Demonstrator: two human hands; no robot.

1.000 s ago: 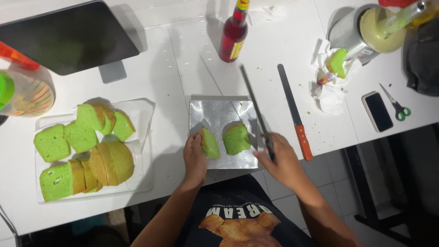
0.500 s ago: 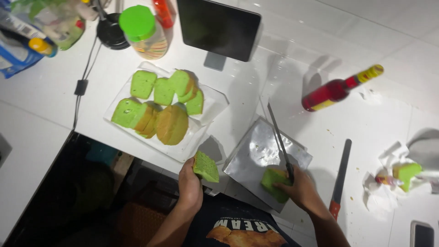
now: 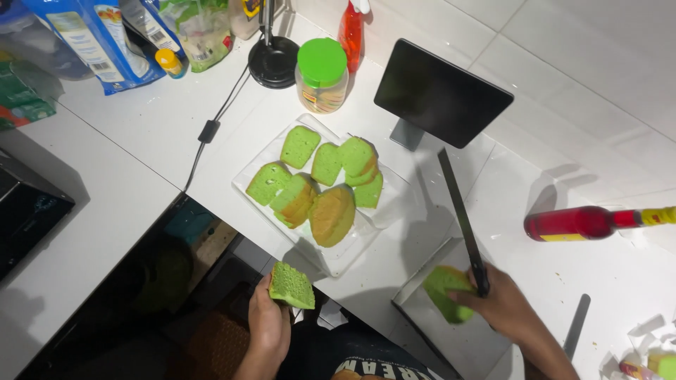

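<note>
Slicing stage: left hand [image 3: 267, 325] closed around a cut green cake slice [image 3: 291, 286], carried away from the foil; right hand [image 3: 503, 309] grips the long knife [image 3: 461, 218], fingertips on the remaining green cake piece [image 3: 445, 292], likely ready for the next cut.

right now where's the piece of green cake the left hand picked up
In the head view, the green cake piece sits in the left hand, low and left of centre, off the counter edge, just below the tray of green slices.
</note>
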